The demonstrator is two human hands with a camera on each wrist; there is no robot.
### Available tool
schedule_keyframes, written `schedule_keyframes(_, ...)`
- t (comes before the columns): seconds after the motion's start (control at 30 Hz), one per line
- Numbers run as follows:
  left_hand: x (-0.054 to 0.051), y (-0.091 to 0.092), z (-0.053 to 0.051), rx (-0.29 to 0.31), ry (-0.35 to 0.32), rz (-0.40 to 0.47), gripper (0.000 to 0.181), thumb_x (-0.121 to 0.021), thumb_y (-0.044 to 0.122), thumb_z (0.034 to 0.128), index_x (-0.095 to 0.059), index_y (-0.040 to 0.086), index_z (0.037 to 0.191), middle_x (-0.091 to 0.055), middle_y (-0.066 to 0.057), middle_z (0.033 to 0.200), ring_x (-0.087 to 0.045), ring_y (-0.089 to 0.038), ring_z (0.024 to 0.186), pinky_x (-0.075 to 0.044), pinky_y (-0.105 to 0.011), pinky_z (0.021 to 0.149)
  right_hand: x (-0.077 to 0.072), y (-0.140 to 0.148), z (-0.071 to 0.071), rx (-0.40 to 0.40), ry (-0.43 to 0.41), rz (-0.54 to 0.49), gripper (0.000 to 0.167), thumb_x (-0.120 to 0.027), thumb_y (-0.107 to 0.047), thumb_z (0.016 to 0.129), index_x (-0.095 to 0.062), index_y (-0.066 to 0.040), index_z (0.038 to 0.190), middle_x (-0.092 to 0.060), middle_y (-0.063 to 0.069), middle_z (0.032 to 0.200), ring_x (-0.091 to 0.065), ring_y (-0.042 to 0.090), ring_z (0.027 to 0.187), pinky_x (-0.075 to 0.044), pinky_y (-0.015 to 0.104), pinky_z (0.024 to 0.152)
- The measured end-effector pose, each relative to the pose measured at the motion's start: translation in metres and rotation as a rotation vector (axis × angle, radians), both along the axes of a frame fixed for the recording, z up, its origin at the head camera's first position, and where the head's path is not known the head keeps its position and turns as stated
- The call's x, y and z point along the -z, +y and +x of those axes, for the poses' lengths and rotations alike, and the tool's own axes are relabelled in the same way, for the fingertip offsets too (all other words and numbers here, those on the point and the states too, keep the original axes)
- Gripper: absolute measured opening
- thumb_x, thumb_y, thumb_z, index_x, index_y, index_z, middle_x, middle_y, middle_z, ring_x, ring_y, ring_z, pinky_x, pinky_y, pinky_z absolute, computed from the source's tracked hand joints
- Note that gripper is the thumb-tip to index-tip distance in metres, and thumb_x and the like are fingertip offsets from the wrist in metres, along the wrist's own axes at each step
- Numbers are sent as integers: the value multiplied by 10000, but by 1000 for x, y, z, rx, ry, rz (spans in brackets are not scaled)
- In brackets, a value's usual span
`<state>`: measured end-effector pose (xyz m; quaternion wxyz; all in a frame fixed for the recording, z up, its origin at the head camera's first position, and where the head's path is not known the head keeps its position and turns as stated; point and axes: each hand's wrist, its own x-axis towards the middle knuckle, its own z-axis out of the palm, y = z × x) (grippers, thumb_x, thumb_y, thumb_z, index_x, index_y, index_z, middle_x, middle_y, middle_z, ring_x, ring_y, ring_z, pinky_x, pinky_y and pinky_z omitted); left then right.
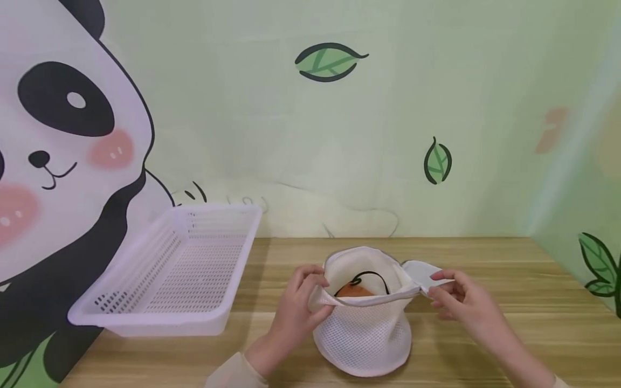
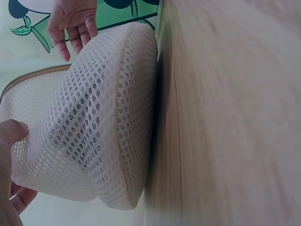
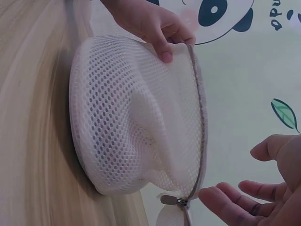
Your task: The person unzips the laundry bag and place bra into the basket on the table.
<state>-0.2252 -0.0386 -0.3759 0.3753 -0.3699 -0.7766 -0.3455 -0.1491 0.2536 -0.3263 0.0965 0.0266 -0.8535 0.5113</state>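
A white mesh laundry bag [image 1: 364, 339] stands upright on the table with its zipped top undone. My left hand [image 1: 297, 307] pinches the left side of its rim, thumb on the outer mesh in the left wrist view. Inside lies an orange-brown thing [image 1: 353, 291] with a thin black cord; the rest of it is hidden by the mesh. At the right of the mouth, a pale flap [image 1: 421, 272] sticks out beside my right hand [image 1: 461, 299]. In the right wrist view, that hand's fingers are spread and hold nothing, near the zipper pull [image 3: 170, 200].
A white perforated plastic basket [image 1: 220, 269] is to the left of the bag. The wood-grain table [image 1: 485, 258] meets a green wall [image 1: 233, 134] printed with a panda and leaves.
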Motion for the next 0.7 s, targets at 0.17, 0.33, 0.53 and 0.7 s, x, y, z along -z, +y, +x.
schedule_keyframes(0.17, -1, 0, 0, 4, 12, -2, 457, -875, 75, 607, -559, 92, 938, -579, -116, 1113, -610, -256, 1034, -566, -366, 842, 7, -7, -5, 2, 0, 24, 363, -602, -109, 924, -502, 68, 1225, -680, 165, 947, -642, 38, 710, -585, 268, 644)
schedule_keyframes(0.33, -1, 0, 0, 3, 20, 2, 460, -877, 71, 598, -560, 91, 932, -583, -120, 1104, -612, -262, 1031, -570, -365, 835, 13, -10, -9, -6, -27, 20, 385, -604, -128, 926, -490, 71, 1236, -667, 194, 957, -653, 89, 719, -588, 277, 647)
schedule_keyframes(0.53, -1, 1, 1, 2, 30, 0, 471, -876, 62, 591, -556, 92, 936, -583, -122, 1109, -606, -271, 1049, -573, -364, 828, 17, -15, -9, -2, -65, 39, 415, -613, -164, 926, -473, 24, 1268, -694, 182, 947, -680, 147, 722, -588, 277, 664)
schedule_keyframes(0.7, -1, 1, 1, 11, 33, 5, 473, -871, 48, 580, -558, 92, 932, -585, -121, 1105, -608, -273, 1047, -572, -366, 827, 21, -22, -12, -4, -66, 37, 404, -623, -144, 914, -478, -1, 1262, -699, 164, 885, -694, 184, 708, -587, 285, 648)
